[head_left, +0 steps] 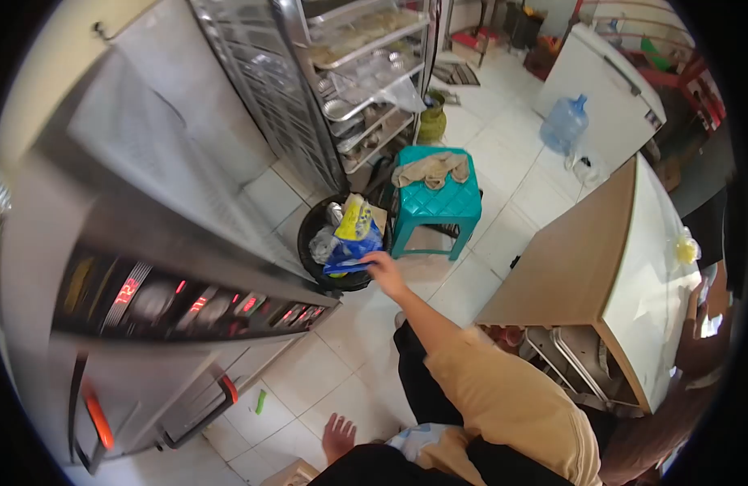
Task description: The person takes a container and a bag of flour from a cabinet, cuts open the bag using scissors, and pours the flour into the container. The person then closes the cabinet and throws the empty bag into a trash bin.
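My right hand (382, 273) reaches out over a black bin (307, 235), its fingers closed on the edge of a blue and yellow plastic bag (358, 231). The bag lies on top of other waste, including crumpled clear plastic (322, 245). My left hand (338, 436) is low in the view, near my body, with its fingers apart and nothing in them. A teal stool (438, 198) stands beside the bin, with a beige cloth (432, 169) on its seat.
An oven (187, 304) with lit red displays and orange-marked handles fills the left. Behind the bin stands a tray rack (366, 105). A wooden table (568, 267) is at right, a water jug (565, 124) and white freezer (600, 89) beyond. A green scrap (261, 402) lies on the floor.
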Demonstrator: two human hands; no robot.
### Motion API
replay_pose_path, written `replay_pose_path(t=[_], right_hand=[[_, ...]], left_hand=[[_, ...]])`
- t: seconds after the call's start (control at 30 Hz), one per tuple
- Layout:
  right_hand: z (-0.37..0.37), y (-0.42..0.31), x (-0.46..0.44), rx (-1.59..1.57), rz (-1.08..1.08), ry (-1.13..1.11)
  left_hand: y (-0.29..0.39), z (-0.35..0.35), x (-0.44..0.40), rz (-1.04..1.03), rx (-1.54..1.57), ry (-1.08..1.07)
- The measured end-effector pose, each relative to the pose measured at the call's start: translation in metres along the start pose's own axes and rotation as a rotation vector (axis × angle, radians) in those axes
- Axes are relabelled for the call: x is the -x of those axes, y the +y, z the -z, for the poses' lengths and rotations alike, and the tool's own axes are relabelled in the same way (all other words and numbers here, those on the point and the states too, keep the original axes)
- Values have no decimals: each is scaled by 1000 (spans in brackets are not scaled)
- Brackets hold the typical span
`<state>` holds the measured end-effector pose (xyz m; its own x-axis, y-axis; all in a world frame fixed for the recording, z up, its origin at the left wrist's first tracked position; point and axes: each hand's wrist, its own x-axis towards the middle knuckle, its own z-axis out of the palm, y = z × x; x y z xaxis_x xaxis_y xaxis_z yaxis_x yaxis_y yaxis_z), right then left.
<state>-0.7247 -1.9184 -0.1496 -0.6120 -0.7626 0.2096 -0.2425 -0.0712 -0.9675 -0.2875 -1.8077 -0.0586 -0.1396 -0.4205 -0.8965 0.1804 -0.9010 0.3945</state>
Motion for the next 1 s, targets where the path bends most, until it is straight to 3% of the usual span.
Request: replay_pose_path(t=[0.03, 0.1, 0.17, 0.2, 0.23, 0.27, 0.3, 0.4, 0.5, 0.53, 0.57, 0.6, 0.7, 0.73, 0.77, 0.83, 0.9, 0.97, 1.0], right_hand=[[-29, 33, 0, 207, -197, -78], [-43, 61, -18, 438, -382, -134], [-23, 44, -59, 477, -352, -67], [0, 52, -88, 660, -328, 27], [32, 36, -121, 767, -222, 236], [71, 2, -148, 855, -229, 251], [103, 20, -171, 1019, -206, 265], [179, 64, -215, 1259, -1, -62], [209, 58, -239, 1197, -77, -178], [209, 46, -232, 1172, 53, 58], [207, 13, -216, 1032, 27, 188], [204, -13, -197, 914, 51, 249], [183, -104, -128, 874, -112, 223], [162, -108, -97, 1137, -93, 8], [150, -139, -75, 946, -127, 104], [167, -186, -52, 930, -278, 55], [169, -185, -21, 1064, -65, 149], [165, -218, 4, 1260, -83, 186], [162, -241, 22, 1170, -125, 248]], left_hand=[[-1, -17, -9, 31, -21, 3], [9, -67, -34, 101, -78, -44], [23, -92, -57, 59, -301, -205], [29, -102, -80, 30, -415, -295], [35, -119, -91, 16, -497, -218], [38, -132, -105, 7, -577, -140], [39, -137, -110, -61, -562, -167], [48, -163, -137, -295, -514, -293], [79, -234, -143, -277, -575, -380], [95, -285, -130, -230, -620, -409], [104, -349, -100, -258, -590, -446], [107, -410, -65, -285, -555, -492], [109, -517, 11, -12, -347, -738], [104, -527, 15, -13, -387, -751], [96, -531, 4, -15, -425, -770], [83, -515, -15, -69, -609, -845], [86, -488, -33, -184, -893, -951], [93, -492, -7, -309, -1035, -1156], [99, -486, 7, -177, -980, -1123]])
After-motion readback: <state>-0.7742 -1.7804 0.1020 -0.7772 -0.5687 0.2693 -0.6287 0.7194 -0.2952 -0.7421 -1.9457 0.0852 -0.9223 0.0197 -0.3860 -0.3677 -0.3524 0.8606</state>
